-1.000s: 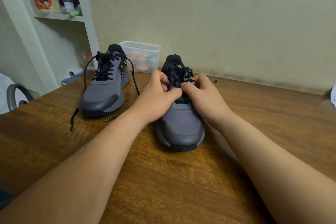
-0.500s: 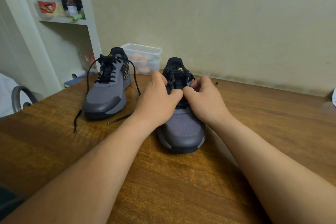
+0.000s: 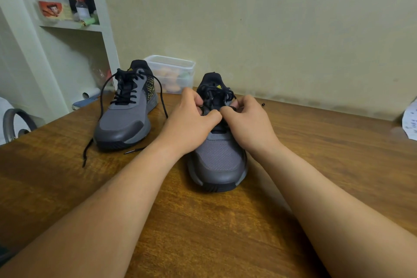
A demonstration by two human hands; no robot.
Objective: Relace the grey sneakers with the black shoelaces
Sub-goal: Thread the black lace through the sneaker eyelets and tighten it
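Two grey sneakers stand on the wooden table, toes toward me. The right sneaker is in the middle, its black lace bunched over the tongue. My left hand and my right hand meet over its eyelets, fingers curled and pinching that lace; the pinched part is hidden by my fingers. The left sneaker stands farther left, laced, with its loose black lace ends trailing onto the table.
A clear plastic box sits against the wall behind the sneakers. A small black bit lies right of my hands. White shelves with bottles stand at the left, papers at the far right edge.
My hands stay pinched on the right sneaker's lace with only slight finger shifts. The view has tilted down a little.
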